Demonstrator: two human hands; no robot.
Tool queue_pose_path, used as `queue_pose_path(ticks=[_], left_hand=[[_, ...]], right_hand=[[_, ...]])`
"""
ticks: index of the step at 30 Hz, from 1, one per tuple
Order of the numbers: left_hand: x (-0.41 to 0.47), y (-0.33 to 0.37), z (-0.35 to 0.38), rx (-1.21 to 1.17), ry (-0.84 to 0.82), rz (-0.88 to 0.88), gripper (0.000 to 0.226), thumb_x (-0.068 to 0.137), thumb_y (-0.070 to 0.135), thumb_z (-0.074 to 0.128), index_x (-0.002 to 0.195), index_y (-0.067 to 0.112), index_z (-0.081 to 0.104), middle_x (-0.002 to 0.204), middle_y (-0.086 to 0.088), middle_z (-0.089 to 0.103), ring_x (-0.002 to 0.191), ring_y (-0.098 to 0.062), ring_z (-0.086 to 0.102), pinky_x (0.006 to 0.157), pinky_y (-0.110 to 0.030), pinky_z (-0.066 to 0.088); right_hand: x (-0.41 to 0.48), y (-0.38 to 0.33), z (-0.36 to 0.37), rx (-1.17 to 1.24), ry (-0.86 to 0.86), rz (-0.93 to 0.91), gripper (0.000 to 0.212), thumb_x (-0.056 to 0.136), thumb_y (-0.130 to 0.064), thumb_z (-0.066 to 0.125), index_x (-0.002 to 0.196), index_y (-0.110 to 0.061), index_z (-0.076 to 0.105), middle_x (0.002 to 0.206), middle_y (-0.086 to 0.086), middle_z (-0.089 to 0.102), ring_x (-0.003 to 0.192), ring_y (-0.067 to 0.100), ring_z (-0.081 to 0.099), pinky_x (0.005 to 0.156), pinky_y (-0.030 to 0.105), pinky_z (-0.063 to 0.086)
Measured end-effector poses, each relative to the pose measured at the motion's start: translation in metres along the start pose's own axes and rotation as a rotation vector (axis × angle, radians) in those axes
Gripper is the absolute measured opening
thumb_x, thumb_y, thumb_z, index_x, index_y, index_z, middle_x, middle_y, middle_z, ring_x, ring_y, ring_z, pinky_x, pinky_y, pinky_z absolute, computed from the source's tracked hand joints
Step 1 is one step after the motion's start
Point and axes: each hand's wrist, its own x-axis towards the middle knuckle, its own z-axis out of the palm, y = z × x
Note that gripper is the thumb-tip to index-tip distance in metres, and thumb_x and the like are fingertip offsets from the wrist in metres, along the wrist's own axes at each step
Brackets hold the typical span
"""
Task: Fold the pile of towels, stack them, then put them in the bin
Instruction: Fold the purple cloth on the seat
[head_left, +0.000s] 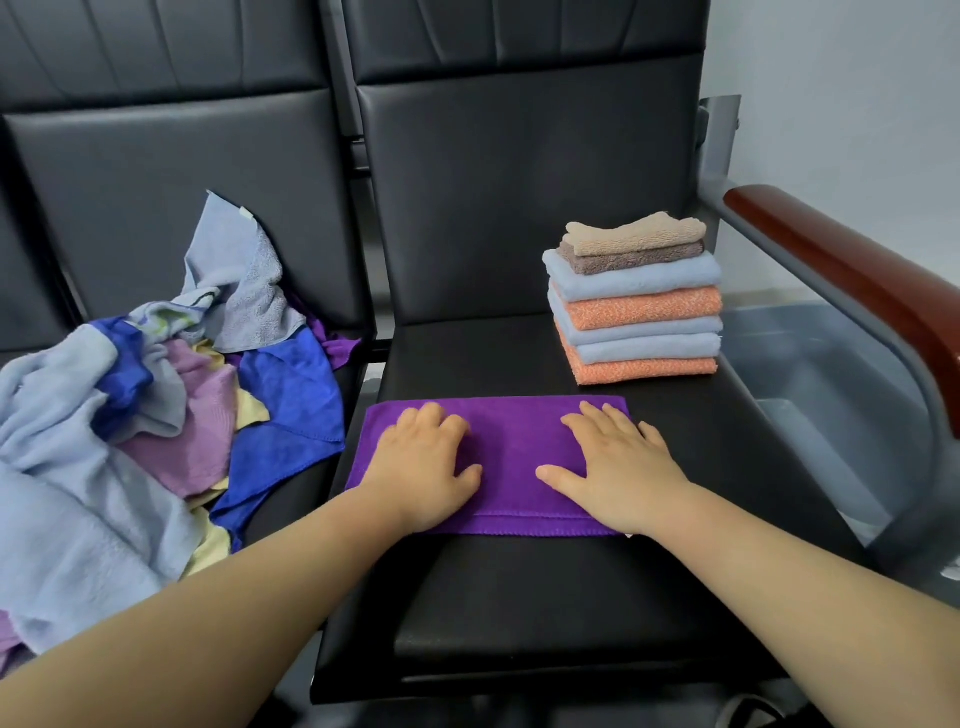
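A purple towel (511, 457) lies folded into a long strip on the black seat (519, 597). My left hand (426, 467) presses flat on its left part, fingers straight. My right hand (618, 467) lies flat on its right part. A stack of several folded towels (636, 312), orange, light blue, brown and beige, stands at the seat's back right. An unfolded pile of towels (145, 405), light blue, dark blue, lilac and yellow, covers the neighbouring seat on the left. A grey bin (821, 374) sits on the floor to the right, beyond the armrest.
A wooden-topped armrest (852, 291) on a grey metal frame runs along the seat's right side, between the stack and the bin. Black backrests rise behind both seats. A gap separates the two seats.
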Motion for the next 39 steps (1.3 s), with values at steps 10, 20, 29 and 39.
queue_pose_path(ticks=[10, 20, 29, 39], left_hand=[[0.013, 0.026, 0.0, -0.053, -0.19, -0.049, 0.054, 0.096, 0.056, 0.037, 0.141, 0.027, 0.043, 0.164, 0.0, 0.026, 0.156, -0.034, 0.009, 0.122, -0.062, 0.009], [-0.006, 0.013, -0.002, -0.272, -0.067, -0.185, 0.059, 0.09, 0.045, 0.066, 0.145, 0.035, 0.046, 0.145, 0.0, 0.037, 0.122, -0.031, 0.051, 0.107, -0.043, 0.045], [-0.047, 0.012, -0.02, -1.046, -0.346, -0.081, 0.055, 0.061, 0.01, 0.072, 0.113, 0.025, 0.067, 0.122, -0.003, 0.06, 0.079, -0.005, 0.057, 0.07, -0.02, 0.048], [-0.045, -0.001, -0.021, -0.782, -0.065, -0.132, 0.014, 0.085, 0.009, 0.08, 0.082, 0.021, 0.074, 0.074, 0.008, 0.071, 0.06, 0.0, 0.06, 0.066, -0.02, 0.048]], right_hand=[[-0.027, -0.003, -0.019, -0.014, 0.085, -0.047, 0.038, 0.105, -0.038, 0.037, 0.118, -0.034, 0.071, 0.114, -0.01, 0.061, 0.109, 0.016, 0.059, 0.1, 0.041, 0.043], [-0.033, 0.003, -0.009, 0.19, 0.084, -0.174, 0.025, 0.093, -0.029, 0.066, 0.118, -0.033, 0.07, 0.103, -0.015, 0.056, 0.096, 0.005, 0.057, 0.09, 0.028, 0.051], [-0.034, -0.004, -0.006, 0.243, 0.086, -0.22, 0.025, 0.09, -0.01, 0.062, 0.094, -0.034, 0.066, 0.092, -0.015, 0.061, 0.08, 0.002, 0.06, 0.081, 0.026, 0.054], [-0.046, -0.01, -0.004, 0.27, 0.001, -0.22, 0.032, 0.09, -0.058, 0.069, 0.106, -0.03, 0.067, 0.103, -0.015, 0.056, 0.095, 0.006, 0.058, 0.088, 0.028, 0.049]])
